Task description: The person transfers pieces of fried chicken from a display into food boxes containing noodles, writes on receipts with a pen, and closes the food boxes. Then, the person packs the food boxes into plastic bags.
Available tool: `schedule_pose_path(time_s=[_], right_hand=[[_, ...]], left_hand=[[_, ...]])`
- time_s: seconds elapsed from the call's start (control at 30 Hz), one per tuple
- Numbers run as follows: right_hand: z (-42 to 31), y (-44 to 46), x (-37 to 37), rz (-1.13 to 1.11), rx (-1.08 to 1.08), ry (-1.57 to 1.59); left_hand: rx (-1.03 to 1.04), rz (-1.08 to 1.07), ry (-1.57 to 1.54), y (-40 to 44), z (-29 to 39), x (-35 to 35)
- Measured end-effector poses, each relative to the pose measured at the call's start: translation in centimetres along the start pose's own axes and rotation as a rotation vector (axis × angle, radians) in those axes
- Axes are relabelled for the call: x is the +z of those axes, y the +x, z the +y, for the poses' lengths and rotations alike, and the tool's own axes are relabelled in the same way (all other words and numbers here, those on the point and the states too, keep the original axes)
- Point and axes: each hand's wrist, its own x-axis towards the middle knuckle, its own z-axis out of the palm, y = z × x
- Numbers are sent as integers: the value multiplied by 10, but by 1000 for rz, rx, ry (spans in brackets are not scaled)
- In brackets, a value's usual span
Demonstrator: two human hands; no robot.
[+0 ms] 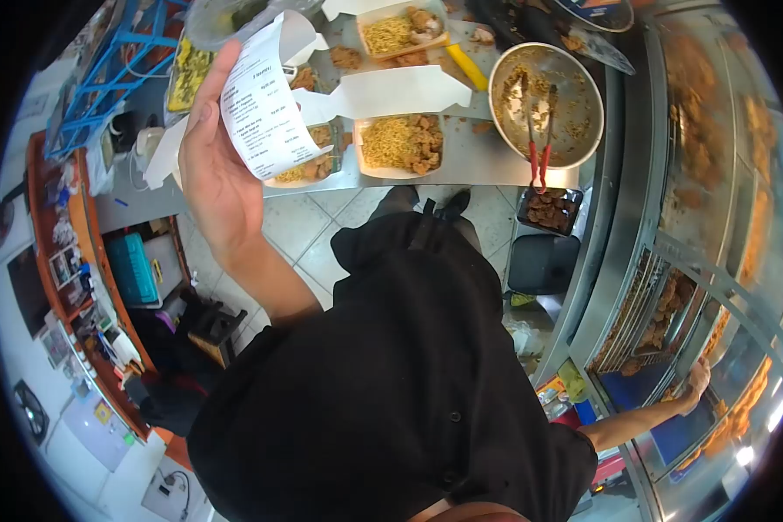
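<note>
At your left hand (222,178), the held receipt (265,109) faces you, probably for reading; near your right hand (695,384), grip unclear, is the cabinet (622,261).

Receipt (265,109), left of the metal bowl (588,109): most small print unreadable to me; it covers part of a noodle portion (319,165). Left hand (220,178), also left of the bowl: some fingers hidden behind the paper. Right hand (696,387), low and right of the bowl: too small to tell what its fingers touch. Fried pieces (694,78) right of the bowl: blurred. Round dish (596,12) just past the bowl: cut off at top. Shelf clutter (120,348), far left of the bowl: too small to name.
</note>
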Motion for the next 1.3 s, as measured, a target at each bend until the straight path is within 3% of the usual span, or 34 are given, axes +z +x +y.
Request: schedule_pose_path(time_s=[0.07,0.17,0.2,0.4,0.5,0.57,0.63,0.67,0.7,0.77,0.8,0.83,0.87,0.9,0.93,0.97,1.03,1.13,1.23,1.3], right_hand=[[6,-5,1,3,77,200],[54,1,31,206,-284,794],[90,29,36,259,-126,622],[62,15,28,165,16,623],[-14,-60,31,519,-863,784],[15,-49,24,836,-757,368],[-212,-173,-4,739,275,642],[-220,-180,13,675,61,620],[-220,-179,48,605,-416,809],[-355,-254,64,159,-548,776],[-393,-241,98,117,-458,453],[-423,-237,129,252,-1099,338],[-496,-271,136,-285,-306,698],[-506,-242,203,-233,-772,724],[-534,-240,251,-142,-891,756],[-556,-231,301,-353,-934,734],[-593,-243,303,-248,-1088,441],[-583,-237,279,-63,-1057,475],[-530,-224,251,32,-931,738],[-488,-211,234,-61,-732,717]], left_hand=[[-4,-6,16,-1,3,-9],[-5,13,44,-2,4,-18],[-6,22,56,-2,5,-20],[3,53,63,-6,3,-25],[-39,41,44,-6,1,-23],[-34,9,78,-8,-2,-21],[-119,37,-54,-15,-6,-11],[-147,19,-54,-19,-10,-10],[-179,-4,-55,-24,-16,-11],[-222,-20,-42,-29,-20,-12],[-242,-12,-27,-32,-22,-11],[-265,-13,-17,-34,-25,-8],[-271,-17,-21,-35,-25,-9],[-254,-7,-17,-36,-24,-9],[-232,1,-14,-36,-23,-9],[-206,11,-10,-33,-22,-12],[-213,-3,-22,-31,-23,-21],[-165,-12,46,-30,-27,-30],[-97,-120,141,-28,-41,-19],[-184,-232,172,-21,-73,-13]])
